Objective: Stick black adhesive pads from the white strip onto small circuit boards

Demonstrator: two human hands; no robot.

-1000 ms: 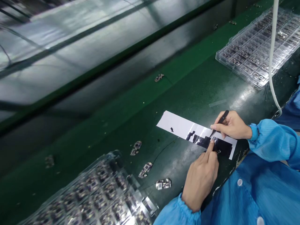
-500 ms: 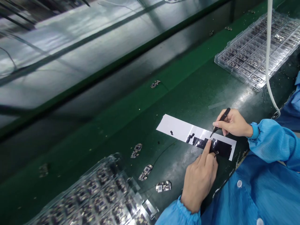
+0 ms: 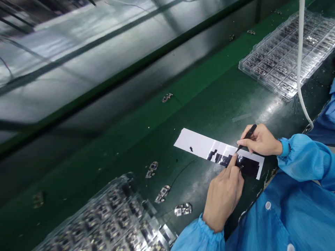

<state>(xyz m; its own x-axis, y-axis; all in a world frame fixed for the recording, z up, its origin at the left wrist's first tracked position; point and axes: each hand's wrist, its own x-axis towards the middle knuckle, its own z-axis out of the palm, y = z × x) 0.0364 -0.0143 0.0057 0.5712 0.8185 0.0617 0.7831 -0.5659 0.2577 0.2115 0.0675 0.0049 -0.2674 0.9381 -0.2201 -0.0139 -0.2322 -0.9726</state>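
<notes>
My right hand [image 3: 261,139] pinches black tweezers [image 3: 247,136], their tip down at the edge of the black film on a white backing sheet [image 3: 197,140]. Stretched over that sheet, the index finger of my left hand [image 3: 223,191] touches it close to the tweezers' tip. The other fingers of this hand are curled round a small shiny metallic part [image 3: 241,168], mostly hidden. Black cut-out film [image 3: 248,166] covers the sheet's near right portion, and one small black piece [image 3: 191,149] lies alone towards its left end.
Several small circuit boards [image 3: 162,194] lie left of my left hand, some with thin wires. A clear tray [image 3: 112,223] of boards stands at front left, another tray [image 3: 282,66] at back right. A white cable [image 3: 299,69] hangs at right. More boards [image 3: 166,97] lie on a green strip [image 3: 136,127].
The tweezers' tip has moved slightly down and right, close to my left index fingertip. Boards on the far green strip have shifted left and towards me. My left hand has barely moved.
</notes>
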